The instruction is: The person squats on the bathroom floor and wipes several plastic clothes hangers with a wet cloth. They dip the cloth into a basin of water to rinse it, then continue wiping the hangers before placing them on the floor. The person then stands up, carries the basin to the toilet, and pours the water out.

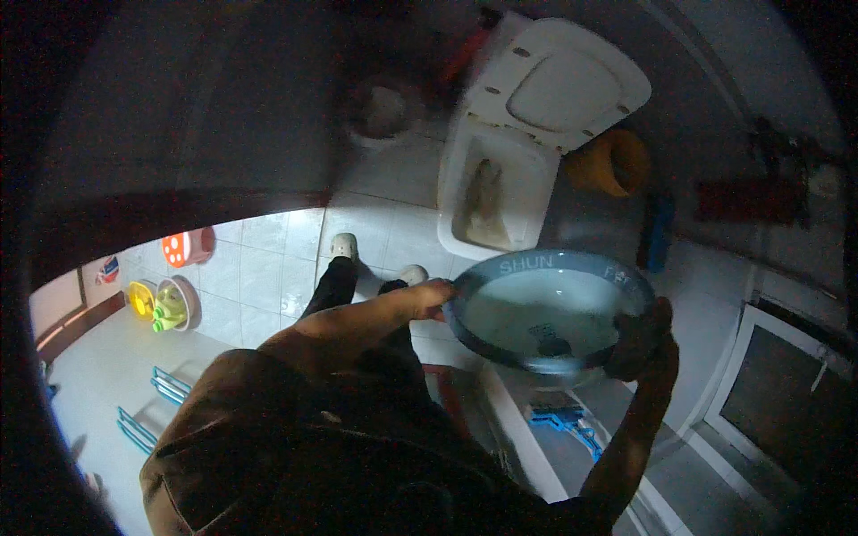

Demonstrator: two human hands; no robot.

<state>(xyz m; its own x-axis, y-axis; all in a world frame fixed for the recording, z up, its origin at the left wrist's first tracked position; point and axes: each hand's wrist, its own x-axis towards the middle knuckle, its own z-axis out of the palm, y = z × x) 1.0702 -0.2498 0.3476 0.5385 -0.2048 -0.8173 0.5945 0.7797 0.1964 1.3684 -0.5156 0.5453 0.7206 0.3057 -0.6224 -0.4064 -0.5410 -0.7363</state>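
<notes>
A wide round basin (pixel 469 348) with a dark grey-blue rim and a pale inside is held up before me. Its rim bears writing. Cloudy liquid seems to lie in it, with a dark patch that may be a reflection. My left hand (pixel 434 299) grips the rim at the left. At the right side my right hand (pixel 643 342), deep in shadow, has hold of the rim; its fingers are hard to make out. Just beyond the basin stands a white toilet (pixel 450 221) with its lid (pixel 570 80) raised. Brown stains (pixel 484 191) mark the bowl.
A yellow-brown bin (pixel 596 164) stands right of the toilet. On a ledge below the basin lies a blue-handled brush or squeegee (pixel 566 425). Leftward are a red dotted stool or tub (pixel 186 248), a yellow basin (pixel 139 299) and a green bottle (pixel 169 308). A framed window (pixel 771 375) is at right.
</notes>
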